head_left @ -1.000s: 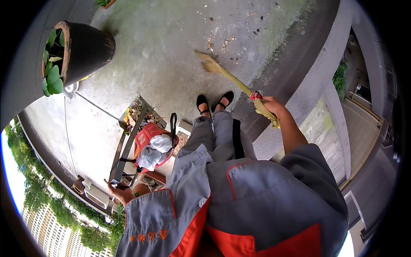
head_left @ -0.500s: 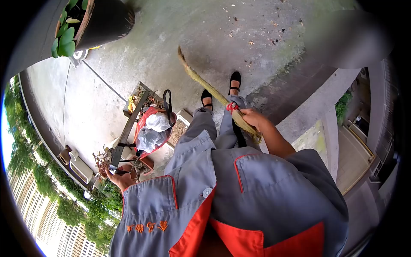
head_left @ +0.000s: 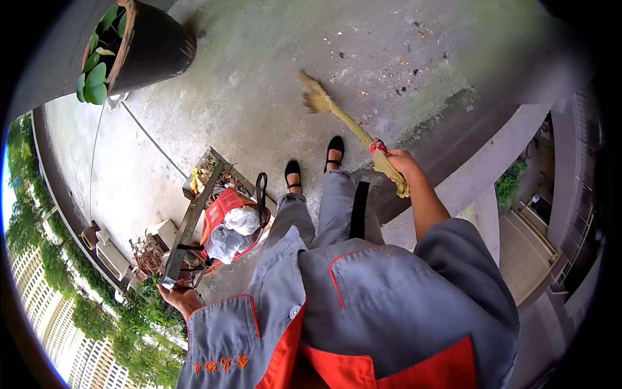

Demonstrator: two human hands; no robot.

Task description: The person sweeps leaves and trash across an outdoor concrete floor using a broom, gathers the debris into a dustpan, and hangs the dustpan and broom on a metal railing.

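My broom sits further right than before, slanting up-left from my right hand, which grips it. Lower left, my left hand holds the dark bar.

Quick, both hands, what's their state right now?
Left hand: closed on the upper end of the dustpan's dark handle, grip partly hidden.
Right hand: closed, holding the broom just behind its red binding.

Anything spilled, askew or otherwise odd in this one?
Yes: loose bits of litter lie scattered on the concrete floor, near the broom in the right hand. A blurred patch at the picture's upper right also looks odd; what it hides can't be told.
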